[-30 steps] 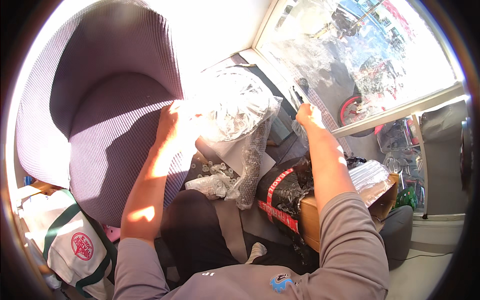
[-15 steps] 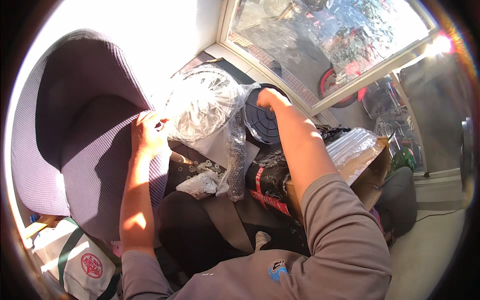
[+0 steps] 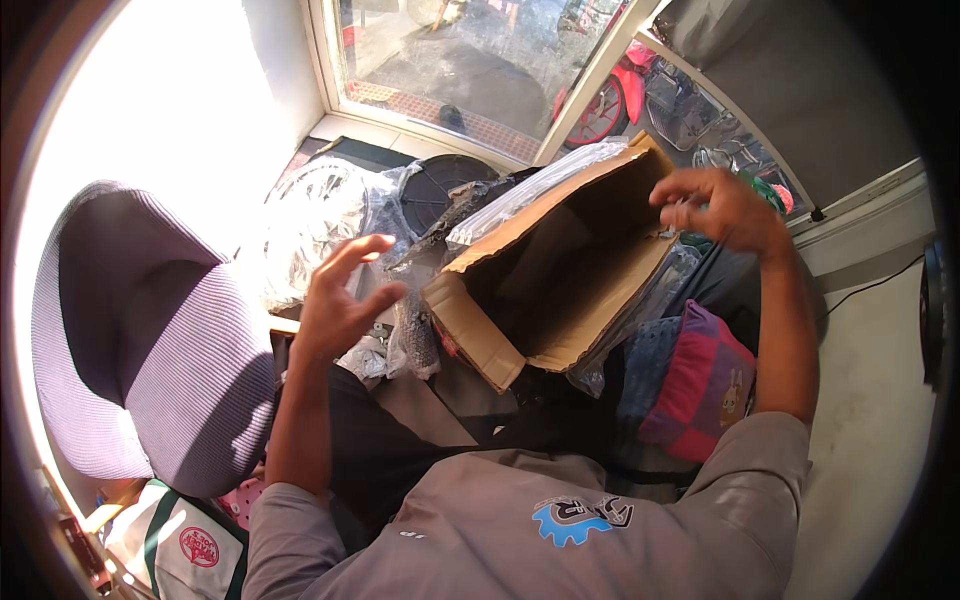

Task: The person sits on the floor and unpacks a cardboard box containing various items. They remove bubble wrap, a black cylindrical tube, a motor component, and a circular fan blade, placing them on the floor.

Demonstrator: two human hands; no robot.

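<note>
An open cardboard box [image 3: 610,310] leans at an angle in front of me, its dark opening turned upward and toward me. Left of its near flap, my left hand [image 3: 342,305] hovers with thumb and fingers spread, holding nothing. Beyond the box's far right corner my right hand [image 3: 715,205] is raised, fingers loosely bent and apart, with no object visible in it. Clear plastic sheeting [image 3: 310,225] covers a round bundle at the far left. Beside that bundle lies a black ribbed disc [image 3: 440,195]. Bubble wrap [image 3: 412,330] hangs just right of my left hand.
A purple ribbed armchair [image 3: 190,400] stands on the left, with a white and green bag [image 3: 185,545] below it. A pink and purple checked cushion [image 3: 700,385] lies right of the box. Behind are a framed glass pane [image 3: 440,80] and a red-wheeled vehicle [image 3: 600,110] outside.
My right hand has left the black disc and come over to the box. My left hand has moved off the plastic bundle and spread. The box's opening now faces me; the view has shifted right.
</note>
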